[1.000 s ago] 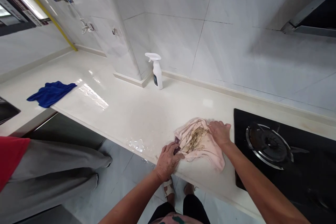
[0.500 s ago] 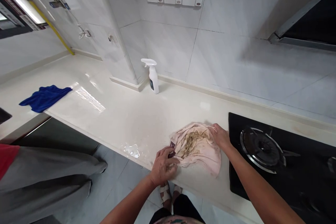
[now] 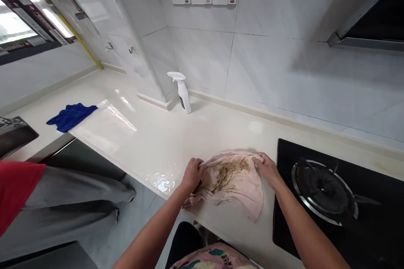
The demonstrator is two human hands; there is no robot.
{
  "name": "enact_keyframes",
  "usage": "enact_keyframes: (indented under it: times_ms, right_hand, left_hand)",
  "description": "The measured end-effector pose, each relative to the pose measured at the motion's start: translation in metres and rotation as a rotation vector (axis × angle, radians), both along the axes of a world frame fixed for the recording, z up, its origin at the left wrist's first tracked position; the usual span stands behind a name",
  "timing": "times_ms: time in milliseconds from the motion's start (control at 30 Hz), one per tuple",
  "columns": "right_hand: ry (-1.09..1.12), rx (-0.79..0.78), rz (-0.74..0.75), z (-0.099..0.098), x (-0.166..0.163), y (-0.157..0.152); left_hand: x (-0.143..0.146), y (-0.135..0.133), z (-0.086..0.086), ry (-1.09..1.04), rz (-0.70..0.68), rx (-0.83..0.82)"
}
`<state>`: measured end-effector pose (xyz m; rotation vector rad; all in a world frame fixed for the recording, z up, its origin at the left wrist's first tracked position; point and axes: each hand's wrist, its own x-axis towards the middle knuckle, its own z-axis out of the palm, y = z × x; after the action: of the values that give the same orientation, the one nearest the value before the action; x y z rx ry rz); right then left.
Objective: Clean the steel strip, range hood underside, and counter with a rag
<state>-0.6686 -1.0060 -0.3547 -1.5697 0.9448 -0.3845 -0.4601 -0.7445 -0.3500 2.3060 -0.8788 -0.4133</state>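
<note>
A pink cloth (image 3: 235, 183) smeared with brown grime lies on the cream countertop (image 3: 151, 138) near its front edge, just left of the hob. My left hand (image 3: 192, 173) is closed on the cloth's left edge, fingers curled round a fold. On the right edge my right hand (image 3: 267, 167) pinches the fabric with bent fingers. The cloth is stretched between the two hands, and its lower part hangs toward the counter edge.
A black gas hob (image 3: 328, 193) with a burner sits at the right. A white spray bottle (image 3: 183, 92) stands by the wall corner. A blue cloth (image 3: 71, 116) lies far left. Another person in grey trousers (image 3: 63, 201) and red top stands at the left. A wet patch (image 3: 162, 183) shines on the counter edge.
My left hand has moved up from the counter edge onto the cloth's left side and gripped it. The right hand has shifted slightly. The cloth is pulled wider.
</note>
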Motion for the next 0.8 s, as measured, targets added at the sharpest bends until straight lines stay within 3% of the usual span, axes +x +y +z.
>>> enact_keyframes:
  times_ms: [133,300,433,533,600,733,800]
  right_hand:
    - [-0.120,0.074,-0.018,0.008,0.014,-0.009]
    - [-0.013,-0.159,0.009,0.010,0.043,0.008]
    - [-0.021,-0.212,0.339,0.003,0.054,0.069]
    - [0.059,-0.540,0.721,-0.008,0.062,0.112]
    - [0.134,-0.765,0.864,-0.012,0.070,0.113]
    - [0.318,-0.902,0.696,-0.004,0.084,0.075]
    - [0.369,-0.929,0.641,0.001,0.088,0.073]
  left_hand:
    - [0.024,0.007,0.001,0.007,0.089,-0.035]
    - [0.011,0.018,-0.012,-0.099,0.100,-0.072]
    - [-0.022,0.046,-0.024,-0.201,-0.166,-0.075]
    - [-0.040,0.063,-0.031,-0.360,-0.293,0.047]
    - [-0.047,0.067,-0.034,-0.426,-0.280,0.113]
    - [-0.052,0.062,-0.038,-0.470,-0.257,0.137]
    - [-0.053,0.061,-0.039,-0.481,-0.248,0.121]
